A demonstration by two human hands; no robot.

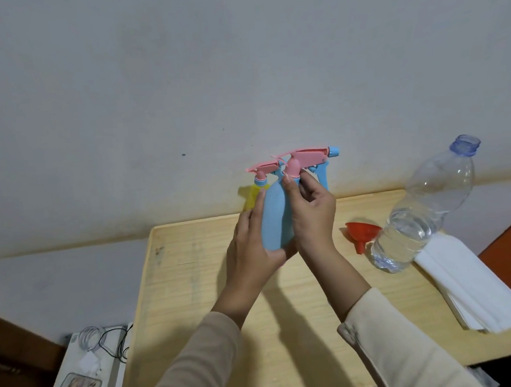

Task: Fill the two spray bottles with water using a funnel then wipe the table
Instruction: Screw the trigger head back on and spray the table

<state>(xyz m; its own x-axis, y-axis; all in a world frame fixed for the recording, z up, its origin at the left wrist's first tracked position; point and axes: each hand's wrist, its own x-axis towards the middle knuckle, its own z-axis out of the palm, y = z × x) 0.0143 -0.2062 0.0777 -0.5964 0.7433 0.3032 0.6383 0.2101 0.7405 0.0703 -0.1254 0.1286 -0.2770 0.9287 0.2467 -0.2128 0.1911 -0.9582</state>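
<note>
A blue spray bottle (274, 216) is held up over the far middle of the wooden table (195, 294). My left hand (252, 253) grips its body from the left and below. My right hand (311, 215) pinches the pink collar of its pink spray head (302, 158) at the neck. Behind it a yellow spray bottle (253, 197) with a pink head stands at the table's far edge, mostly hidden. A red funnel (362, 233) lies on its side to the right. An uncapped clear water bottle (420, 213), part full, stands beside the funnel.
A stack of white paper towels (472, 287) lies along the table's right edge. Left of the table, lower down, a white box (78, 382) carries a phone, a charger and cables. A plain wall rises right behind the table.
</note>
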